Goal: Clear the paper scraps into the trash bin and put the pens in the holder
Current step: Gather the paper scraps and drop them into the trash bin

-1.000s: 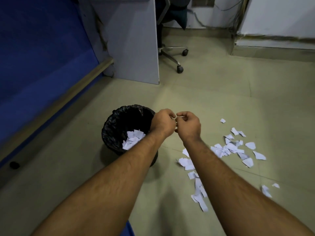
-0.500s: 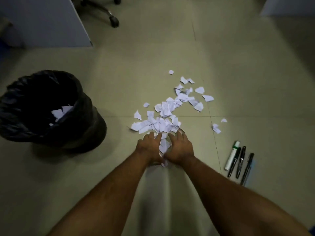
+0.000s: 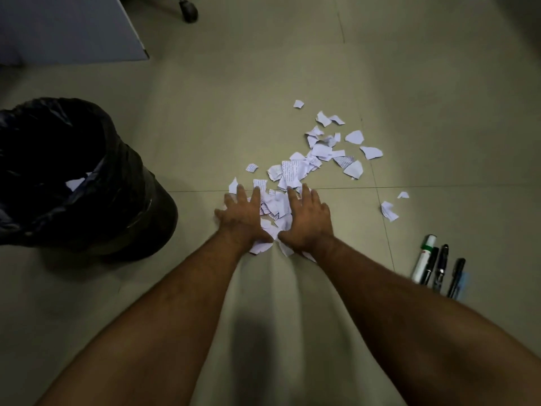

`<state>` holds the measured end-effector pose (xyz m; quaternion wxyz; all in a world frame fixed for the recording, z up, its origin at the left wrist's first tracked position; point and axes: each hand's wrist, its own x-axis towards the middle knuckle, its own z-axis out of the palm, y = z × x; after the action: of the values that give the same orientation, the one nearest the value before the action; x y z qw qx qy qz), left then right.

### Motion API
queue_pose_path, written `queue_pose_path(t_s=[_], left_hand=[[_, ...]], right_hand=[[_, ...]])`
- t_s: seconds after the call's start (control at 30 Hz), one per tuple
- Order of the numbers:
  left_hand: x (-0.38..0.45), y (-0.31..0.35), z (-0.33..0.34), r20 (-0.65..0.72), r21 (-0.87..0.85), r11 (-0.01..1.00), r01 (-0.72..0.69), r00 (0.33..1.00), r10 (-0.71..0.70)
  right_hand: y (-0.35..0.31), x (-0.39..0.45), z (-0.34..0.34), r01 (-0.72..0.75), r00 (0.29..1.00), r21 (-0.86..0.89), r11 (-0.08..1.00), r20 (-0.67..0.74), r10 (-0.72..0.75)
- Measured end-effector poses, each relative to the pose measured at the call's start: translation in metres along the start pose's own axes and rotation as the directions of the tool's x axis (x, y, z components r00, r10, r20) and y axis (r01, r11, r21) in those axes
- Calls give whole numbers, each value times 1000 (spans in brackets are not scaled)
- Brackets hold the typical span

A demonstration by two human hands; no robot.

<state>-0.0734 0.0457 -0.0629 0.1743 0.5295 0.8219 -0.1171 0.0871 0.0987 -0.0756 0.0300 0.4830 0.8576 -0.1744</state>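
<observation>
White paper scraps [image 3: 319,153] lie scattered on the floor ahead of me, densest near my hands. My left hand [image 3: 244,216] and my right hand [image 3: 307,219] lie flat on the near end of the pile, fingers spread, with scraps bunched between them. A black trash bin [image 3: 137,206] lined with a black bag stands to the left and holds a few scraps [image 3: 74,183]. Several pens [image 3: 439,266] and a white marker [image 3: 424,259] lie side by side on the floor at the right. No pen holder is in view.
A grey panel [image 3: 73,27] stands at the top left, with a chair wheel [image 3: 188,8] just beyond it. The floor [image 3: 205,112] is pale tile with thin joint lines.
My hands came down from above the bin to the floor and now press flat on the scraps, a little further forward and more spread than half a second ago.
</observation>
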Motion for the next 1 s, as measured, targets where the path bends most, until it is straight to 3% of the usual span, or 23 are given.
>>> queue_pose_path(t_s=[0.03, 0.1, 0.17, 0.33, 0.4, 0.47, 0.57, 0.67, 0.8, 0.9, 1.0], left_hand=[[6, -2, 0, 127, -35, 998, 42, 991, -37], [15, -3, 4, 230, -17, 1000, 0, 973, 4], [12, -2, 4, 244, -2, 996, -87, 966, 85], [-12, 4, -4, 240, -100, 984, -149, 956, 169], [-27, 7, 2, 190, -26, 979, -200, 961, 202], [-40, 12, 9, 64, -3, 973, -229, 971, 229], [-51, 19, 13, -45, -35, 982, -184, 982, 182], [-55, 24, 12, -62, 7, 987, -159, 985, 159], [-56, 28, 11, -70, -69, 985, -160, 985, 155], [-57, 27, -3, -106, -165, 983, -83, 992, 66], [-61, 26, -30, -132, -318, 946, 62, 985, -109]], right_hand=[[-3, 6, -1, 5, 994, -32, 999, 105, -2], [-9, 17, -5, 48, 976, -91, 995, 214, -27], [-11, 20, -8, 92, 966, -91, 992, 250, -66], [1, 3, -17, 169, 941, -32, 985, 302, -151], [2, -8, -17, 179, 951, -53, 982, 263, -159], [-2, -18, -13, 166, 979, -93, 982, 138, -152], [-14, -28, -7, 175, 984, -85, 981, -8, -176], [-18, -33, -5, 156, 987, -35, 987, -38, -157], [-13, -37, -5, 102, 995, 61, 993, 8, -103], [-14, -38, -13, -23, 1000, 216, 976, 4, 22], [-19, -35, -31, -208, 971, 416, 885, -20, 238]])
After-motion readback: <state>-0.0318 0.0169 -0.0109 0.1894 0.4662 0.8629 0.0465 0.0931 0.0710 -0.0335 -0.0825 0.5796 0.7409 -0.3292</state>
